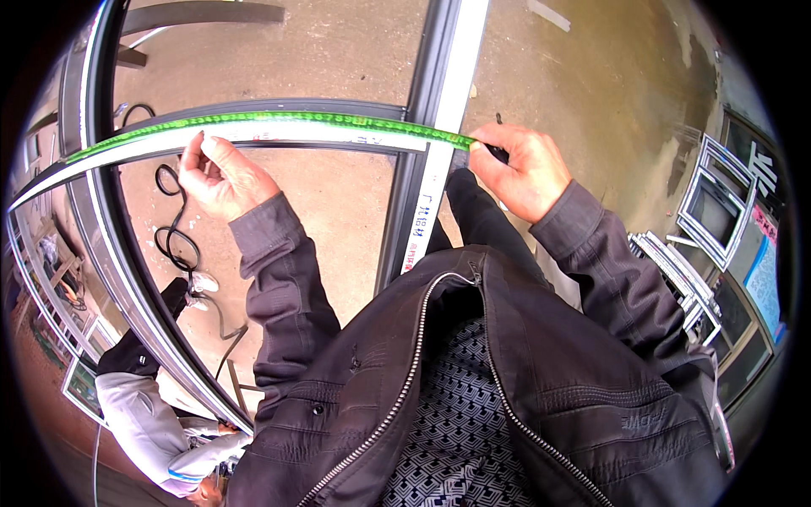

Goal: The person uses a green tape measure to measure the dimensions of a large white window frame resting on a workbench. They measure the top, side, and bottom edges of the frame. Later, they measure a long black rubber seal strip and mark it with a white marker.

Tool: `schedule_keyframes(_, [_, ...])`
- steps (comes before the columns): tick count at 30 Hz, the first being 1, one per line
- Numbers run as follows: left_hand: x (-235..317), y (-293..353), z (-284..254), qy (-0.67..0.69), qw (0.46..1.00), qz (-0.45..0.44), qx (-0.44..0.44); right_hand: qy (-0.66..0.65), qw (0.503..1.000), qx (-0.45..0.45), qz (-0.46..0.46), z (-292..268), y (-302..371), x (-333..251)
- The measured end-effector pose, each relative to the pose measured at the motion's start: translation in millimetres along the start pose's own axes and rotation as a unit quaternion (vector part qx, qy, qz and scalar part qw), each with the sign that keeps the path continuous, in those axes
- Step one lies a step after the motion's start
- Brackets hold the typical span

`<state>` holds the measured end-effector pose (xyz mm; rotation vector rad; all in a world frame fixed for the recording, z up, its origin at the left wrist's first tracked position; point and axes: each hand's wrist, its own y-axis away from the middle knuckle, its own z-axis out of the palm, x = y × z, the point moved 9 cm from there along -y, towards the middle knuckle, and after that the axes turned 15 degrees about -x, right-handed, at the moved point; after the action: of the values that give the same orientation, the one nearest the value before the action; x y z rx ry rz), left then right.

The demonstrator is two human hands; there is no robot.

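A green tape measure [321, 122] stretches over the white-faced crossbar [287, 133] of a dark metal frame. Its right end runs into my right hand [528, 169], which is closed around it; a bit of black shows under the fingers, and the rest is hidden by the hand. Just on the near side of the crossbar is my left hand [226, 175], its fingers curled and thumb near the index fingertip. Whatever is between those fingertips, if anything, is too small to tell. A white-and-black upright bar [439, 135] crosses beside my right hand.
A long frame side [127, 237] curves down the left. Beyond it, a person in a light grey top [144, 422] bends at the lower left. A black cable [173, 224] lies coiled on the floor. Stacked window frames [718, 198] stand at the right.
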<state>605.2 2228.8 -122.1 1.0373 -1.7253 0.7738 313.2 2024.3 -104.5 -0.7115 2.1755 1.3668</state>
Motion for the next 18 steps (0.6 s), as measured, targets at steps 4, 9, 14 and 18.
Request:
schedule_keyframes(4, [-28.3,8.7,-5.0,0.053,0.998,-0.014,0.034,0.004,1.000,-0.002,-0.011,11.5,10.5,1.6])
schedule_keyframes(9, [-53.7,10.1,10.3,0.107,0.992,-0.061,0.028,0.012,1.000,-0.004,0.003,13.0,-1.6,14.7])
schedule_keyframes(14, [-65.1,6.3,12.3,0.121,0.987,-0.105,0.033,0.008,0.999,-0.022,0.039,15.7,-7.9,17.3])
schedule_keyframes(18, [-72.2,4.6,13.3,0.152,0.980,-0.124,0.044,0.016,0.999,-0.017,0.031,17.2,-8.8,14.4])
